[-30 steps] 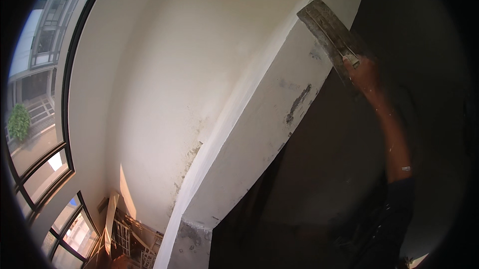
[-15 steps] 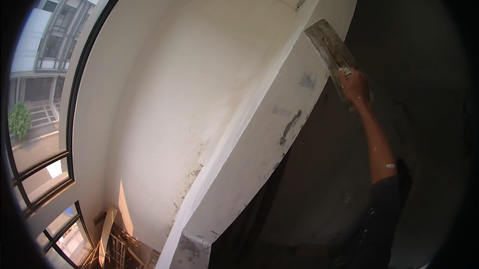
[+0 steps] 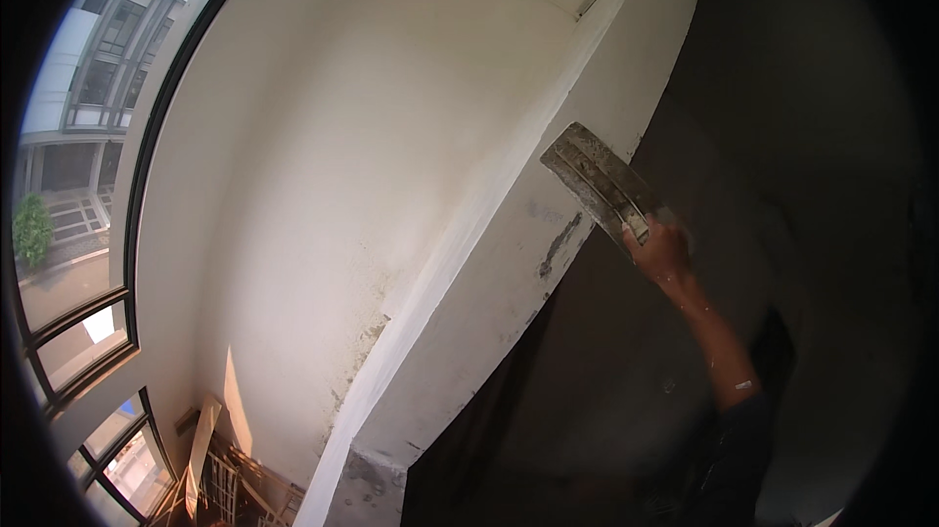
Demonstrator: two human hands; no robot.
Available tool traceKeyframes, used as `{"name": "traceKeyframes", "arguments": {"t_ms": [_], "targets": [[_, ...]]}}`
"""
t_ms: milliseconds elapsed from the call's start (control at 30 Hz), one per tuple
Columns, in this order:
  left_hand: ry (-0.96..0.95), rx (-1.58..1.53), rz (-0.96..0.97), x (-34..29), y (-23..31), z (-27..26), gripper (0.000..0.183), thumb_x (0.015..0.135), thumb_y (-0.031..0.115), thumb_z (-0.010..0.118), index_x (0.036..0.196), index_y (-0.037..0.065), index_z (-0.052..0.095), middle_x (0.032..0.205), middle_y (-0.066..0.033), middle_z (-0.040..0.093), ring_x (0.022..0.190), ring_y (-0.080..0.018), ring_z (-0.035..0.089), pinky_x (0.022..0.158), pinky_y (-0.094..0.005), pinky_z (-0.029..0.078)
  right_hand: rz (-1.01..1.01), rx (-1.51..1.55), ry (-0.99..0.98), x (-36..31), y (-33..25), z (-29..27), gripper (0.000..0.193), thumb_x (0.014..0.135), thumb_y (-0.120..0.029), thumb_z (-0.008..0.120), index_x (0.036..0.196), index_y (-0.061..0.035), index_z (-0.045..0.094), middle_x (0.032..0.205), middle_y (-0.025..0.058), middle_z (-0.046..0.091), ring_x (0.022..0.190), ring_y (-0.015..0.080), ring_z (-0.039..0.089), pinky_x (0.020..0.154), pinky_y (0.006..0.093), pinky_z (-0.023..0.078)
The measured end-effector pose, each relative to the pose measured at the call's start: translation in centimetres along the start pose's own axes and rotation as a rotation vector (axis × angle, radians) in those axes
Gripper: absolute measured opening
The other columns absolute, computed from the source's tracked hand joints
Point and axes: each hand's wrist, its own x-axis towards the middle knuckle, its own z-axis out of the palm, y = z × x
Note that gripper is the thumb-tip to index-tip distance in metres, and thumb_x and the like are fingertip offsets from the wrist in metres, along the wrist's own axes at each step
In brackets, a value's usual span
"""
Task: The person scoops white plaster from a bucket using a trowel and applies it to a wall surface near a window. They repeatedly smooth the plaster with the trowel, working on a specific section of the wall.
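My right hand [image 3: 659,251] is closed round the handle of a plastering trowel [image 3: 585,178]. The trowel has a long rectangular blade crusted with dried plaster. Its blade lies across the white face of a beam [image 3: 479,283], with the far end near the beam's left edge and the hand end over the dark side. How firmly the blade presses on the surface cannot be told. Grey bare patches [image 3: 560,245] show on the beam just below the trowel. White specks dot my forearm. My left hand is out of the picture.
Left of the beam stretches a pale wall [image 3: 323,185] with flaking spots. A black-framed window [image 3: 147,165] looks onto a building and a small tree. Wooden boards [image 3: 202,454] lean in the lower left corner. A dark wall or opening [image 3: 802,185] fills the right side.
My right hand and the trowel have moved down and to the left along the beam. The blade has turned to lie more crosswise. The view has shifted slightly.
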Motion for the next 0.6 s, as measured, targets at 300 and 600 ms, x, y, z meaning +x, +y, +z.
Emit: {"name": "traceKeyframes", "arguments": {"t_ms": [300, 600], "targets": [[-0.012, 0.021, 0.038, -0.7, 0.9, 1.7, 0.036, 0.096, 0.031, 0.046, 0.120, 0.004, 0.054, 0.098, -0.0027, 0.061, 0.075, -0.0123, 0.055, 0.068, -0.0266, 0.048, 0.210, 0.033, 0.214, 8.5, 1.8, -4.5, 0.044, 0.083, -0.039, 0.055, 0.090, 0.0037, 0.062, 0.083, 0.0267, 0.063, 0.080, 0.0417, 0.062, 0.072, 0.0472, 0.049], [0.056, 0.058, -0.017, -1.8, 1.2, 1.9, 0.036, 0.094, 0.030, 0.048, 0.118, 0.004, 0.054, 0.099, -0.0045, 0.061, 0.079, -0.0142, 0.056, 0.070, -0.0284, 0.048, -0.040, -0.004, -0.023, 2.7, -1.3, -0.1, 0.044, 0.081, -0.041, 0.057, 0.090, 0.0020, 0.063, 0.070, 0.0248, 0.062, 0.071, 0.0403, 0.063, 0.068, 0.0469, 0.051]]}}
